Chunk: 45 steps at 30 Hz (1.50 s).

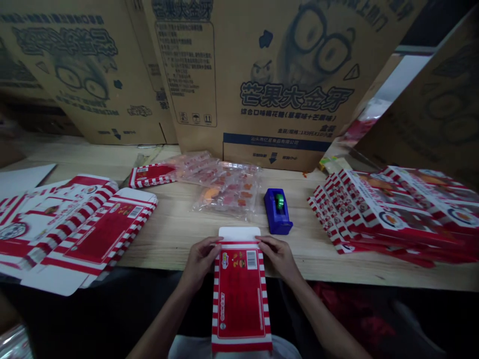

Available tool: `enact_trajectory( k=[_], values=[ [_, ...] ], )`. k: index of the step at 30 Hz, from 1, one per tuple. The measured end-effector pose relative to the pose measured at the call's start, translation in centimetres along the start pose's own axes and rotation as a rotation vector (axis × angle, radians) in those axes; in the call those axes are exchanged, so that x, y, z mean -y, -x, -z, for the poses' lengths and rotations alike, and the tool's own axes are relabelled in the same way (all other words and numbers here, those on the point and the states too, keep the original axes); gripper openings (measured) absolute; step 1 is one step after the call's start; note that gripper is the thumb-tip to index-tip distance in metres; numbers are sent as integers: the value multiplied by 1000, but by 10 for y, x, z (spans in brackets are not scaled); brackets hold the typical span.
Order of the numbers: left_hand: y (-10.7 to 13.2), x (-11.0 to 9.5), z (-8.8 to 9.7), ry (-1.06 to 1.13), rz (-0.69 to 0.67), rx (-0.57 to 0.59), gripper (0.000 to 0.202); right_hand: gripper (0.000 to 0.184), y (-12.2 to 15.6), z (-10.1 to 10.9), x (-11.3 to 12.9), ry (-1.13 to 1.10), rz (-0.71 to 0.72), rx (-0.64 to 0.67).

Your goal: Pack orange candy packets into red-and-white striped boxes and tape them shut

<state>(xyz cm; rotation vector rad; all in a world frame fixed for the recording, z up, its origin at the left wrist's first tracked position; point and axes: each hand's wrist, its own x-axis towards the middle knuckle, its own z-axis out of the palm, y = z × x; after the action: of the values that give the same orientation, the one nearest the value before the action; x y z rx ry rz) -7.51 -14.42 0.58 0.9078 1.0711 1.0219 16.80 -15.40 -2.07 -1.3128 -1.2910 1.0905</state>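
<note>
A red-and-white striped candy box [241, 294] lies in front of me, partly over the table's front edge, printed panel up and its white end flap [239, 232] sticking out at the far end. My left hand [200, 259] pinches the box's far left corner beside the flap. At the far right corner, my right hand [279, 255] grips the same box between thumb and fingers. Just beyond the box are clear packets of candy [228, 187] in a loose pile. A blue tape dispenser [277, 212] with green tape stands right of them.
Flat striped cartons [123, 219] are stacked at the left, some over the table edge. Striped boxes [396, 214] pile up at the right. Another striped box [153, 174] lies by the packets. Large printed cardboard cartons [198, 134] wall off the table's back.
</note>
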Motion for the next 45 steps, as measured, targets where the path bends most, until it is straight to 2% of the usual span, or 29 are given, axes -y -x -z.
enact_trajectory(
  k=[3,7,10,12,14,19,23,26,31,38,42,45],
  values=[
    [-8,1,-4,-20,-65,-41,21,32,-1,1,-2,49,60,15],
    [-21,5,-7,43,-3,-62,19,25,-1,0,2,-36,8,-10],
    [-27,3,-5,64,37,-32,27,38,-3,3,4,-106,-42,36],
    [-30,1,-3,-19,19,49,38,36,-4,7,5,-93,-64,118],
    [-30,1,0,-167,-49,120,37,28,-4,10,5,-63,-67,168],
    [-24,4,5,-375,-196,111,16,18,3,8,7,108,77,148],
    [-20,0,3,-473,-227,165,19,21,11,6,11,190,139,166],
    [-21,-5,3,-526,-233,213,24,22,13,8,11,123,106,199],
    [-23,-8,2,-609,-257,252,16,19,10,7,11,44,-10,195],
    [-31,-20,-4,-648,-257,290,14,14,-4,8,27,-39,-138,158],
    [-38,-24,-6,-614,-219,336,12,17,-10,9,28,-87,-158,173],
    [-33,-23,-7,-577,-193,343,19,19,-5,10,26,-130,-129,149]
  ],
)
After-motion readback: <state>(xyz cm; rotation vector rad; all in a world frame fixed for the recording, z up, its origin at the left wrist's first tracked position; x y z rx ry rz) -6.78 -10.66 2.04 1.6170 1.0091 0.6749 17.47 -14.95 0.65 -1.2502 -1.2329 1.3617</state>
